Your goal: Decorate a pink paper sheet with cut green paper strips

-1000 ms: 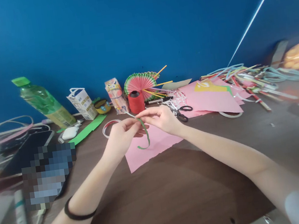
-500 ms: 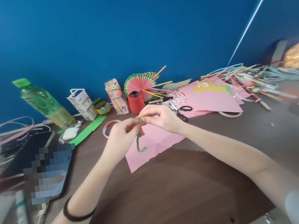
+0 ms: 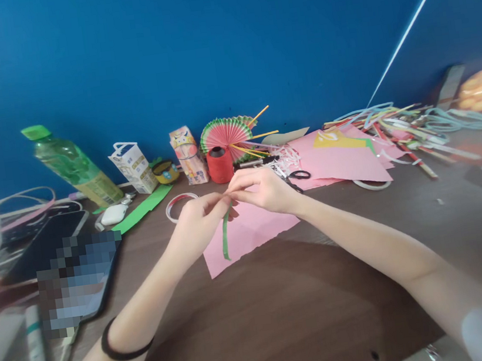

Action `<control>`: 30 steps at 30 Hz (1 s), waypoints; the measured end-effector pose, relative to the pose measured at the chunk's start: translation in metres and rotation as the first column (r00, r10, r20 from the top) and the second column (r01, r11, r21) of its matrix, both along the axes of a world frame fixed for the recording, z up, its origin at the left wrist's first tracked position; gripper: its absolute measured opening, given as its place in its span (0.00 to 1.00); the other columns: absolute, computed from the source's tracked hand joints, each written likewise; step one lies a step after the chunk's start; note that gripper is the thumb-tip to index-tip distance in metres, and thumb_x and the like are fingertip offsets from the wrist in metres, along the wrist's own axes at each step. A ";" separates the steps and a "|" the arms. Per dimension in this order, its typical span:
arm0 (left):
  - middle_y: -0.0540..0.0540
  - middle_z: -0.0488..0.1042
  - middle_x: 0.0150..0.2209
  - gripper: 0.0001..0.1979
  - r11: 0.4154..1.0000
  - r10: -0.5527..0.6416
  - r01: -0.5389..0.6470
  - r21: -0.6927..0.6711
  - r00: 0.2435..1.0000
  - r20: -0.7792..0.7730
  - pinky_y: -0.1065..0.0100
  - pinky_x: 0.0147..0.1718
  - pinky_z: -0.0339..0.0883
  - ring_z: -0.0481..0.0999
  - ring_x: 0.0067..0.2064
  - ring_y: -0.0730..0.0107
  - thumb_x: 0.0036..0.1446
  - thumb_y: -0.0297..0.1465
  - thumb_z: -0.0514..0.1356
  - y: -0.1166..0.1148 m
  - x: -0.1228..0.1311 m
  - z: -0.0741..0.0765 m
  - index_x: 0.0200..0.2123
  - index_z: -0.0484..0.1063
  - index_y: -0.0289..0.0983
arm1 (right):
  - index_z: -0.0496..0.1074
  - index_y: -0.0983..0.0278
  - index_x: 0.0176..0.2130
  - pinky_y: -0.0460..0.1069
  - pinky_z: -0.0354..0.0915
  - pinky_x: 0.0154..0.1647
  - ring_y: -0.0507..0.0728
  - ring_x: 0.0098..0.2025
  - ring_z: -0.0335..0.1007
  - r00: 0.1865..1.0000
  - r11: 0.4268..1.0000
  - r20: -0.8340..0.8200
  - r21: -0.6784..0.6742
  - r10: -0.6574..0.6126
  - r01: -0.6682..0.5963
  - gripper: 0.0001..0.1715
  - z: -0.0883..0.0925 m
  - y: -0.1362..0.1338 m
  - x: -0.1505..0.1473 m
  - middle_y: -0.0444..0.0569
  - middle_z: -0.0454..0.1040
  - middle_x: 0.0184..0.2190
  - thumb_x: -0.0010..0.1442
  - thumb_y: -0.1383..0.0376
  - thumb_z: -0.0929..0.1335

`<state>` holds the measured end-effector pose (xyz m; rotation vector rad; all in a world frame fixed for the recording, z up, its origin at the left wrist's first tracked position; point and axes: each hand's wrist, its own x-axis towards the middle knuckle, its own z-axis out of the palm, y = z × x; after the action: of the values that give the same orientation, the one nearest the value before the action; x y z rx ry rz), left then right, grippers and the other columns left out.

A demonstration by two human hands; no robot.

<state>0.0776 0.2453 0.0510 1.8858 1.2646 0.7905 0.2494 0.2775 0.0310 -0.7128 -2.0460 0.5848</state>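
Note:
A narrow green paper strip (image 3: 225, 239) hangs from the meeting fingertips of both hands, over a pink paper sheet (image 3: 256, 226) on the table. My left hand (image 3: 200, 224) is closed in a pinch at the strip's upper end. Against it, my right hand (image 3: 264, 191) pinches too, thumb and fingers together; the strip's top is hidden between the fingers. Just behind the hands stands a red spool (image 3: 220, 168). Black-handled scissors (image 3: 299, 175) lie beyond my right hand, and a roll of tape (image 3: 173, 202) rests beside my left.
Along the blue wall stand a green bottle (image 3: 74, 167), a white carton (image 3: 135, 168), a decorated box (image 3: 189, 158) and a pleated paper fan (image 3: 226, 132). A phone (image 3: 110, 263) lies at left. Pink papers (image 3: 345, 161) and a pile of straws (image 3: 412, 128) lie at right.
The green strip's loose end, curled before, now hangs straighter and lower. The small green bit that showed at the fingertips is now covered. Both hands stay nearly in place.

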 end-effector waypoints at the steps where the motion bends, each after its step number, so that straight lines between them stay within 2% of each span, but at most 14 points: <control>1: 0.47 0.77 0.28 0.17 1.000 -0.001 0.001 -0.012 1.000 0.021 0.67 0.39 0.67 0.75 0.34 0.66 0.57 0.39 0.51 0.001 -0.001 -0.001 0.27 0.74 0.36 | 0.74 0.66 0.27 0.48 0.65 0.36 0.51 0.32 0.69 1.000 1.000 0.005 0.004 0.001 -0.001 0.07 0.000 0.000 0.000 0.47 0.73 0.29 0.56 0.69 0.67; 4: 0.44 0.78 0.30 0.22 0.998 0.001 0.004 -0.055 0.995 0.096 0.65 0.40 0.67 0.76 0.35 0.64 0.58 0.44 0.49 0.003 -0.001 -0.006 0.32 0.75 0.34 | 0.74 0.66 0.27 0.48 0.65 0.35 0.51 0.31 0.68 1.000 1.000 0.010 0.012 0.002 -0.002 0.08 0.000 0.001 0.001 0.47 0.73 0.28 0.56 0.68 0.67; 6: 0.44 0.78 0.31 0.22 0.998 0.000 0.008 -0.067 0.993 0.117 0.65 0.40 0.67 0.76 0.35 0.64 0.58 0.44 0.49 0.004 -0.001 -0.008 0.34 0.75 0.34 | 0.73 0.66 0.26 0.48 0.65 0.34 0.51 0.31 0.68 1.000 1.000 0.007 0.018 -0.001 0.001 0.08 0.000 0.001 0.000 0.46 0.73 0.28 0.56 0.68 0.67; 12: 0.49 0.77 0.27 0.14 0.999 0.018 -0.016 0.031 0.999 -0.048 0.69 0.37 0.67 0.75 0.33 0.67 0.55 0.35 0.53 0.003 -0.001 -0.004 0.26 0.75 0.37 | 0.74 0.66 0.29 0.48 0.65 0.34 0.51 0.31 0.68 1.000 0.999 0.014 0.035 0.001 -0.001 0.05 -0.002 0.001 0.000 0.47 0.73 0.28 0.55 0.70 0.67; 30: 0.49 0.78 0.27 0.12 0.998 -0.023 0.026 0.058 0.999 -0.047 0.72 0.34 0.69 0.76 0.32 0.69 0.53 0.31 0.54 -0.001 -0.001 0.004 0.23 0.76 0.37 | 0.75 0.66 0.30 0.48 0.63 0.34 0.50 0.31 0.67 0.998 0.995 0.022 -0.079 0.059 -0.057 0.06 0.006 -0.003 0.004 0.46 0.71 0.28 0.56 0.69 0.66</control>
<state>0.0766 0.2443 0.0547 1.9729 1.2561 0.7826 0.2534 0.2748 0.0371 -0.7111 -2.0810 0.6962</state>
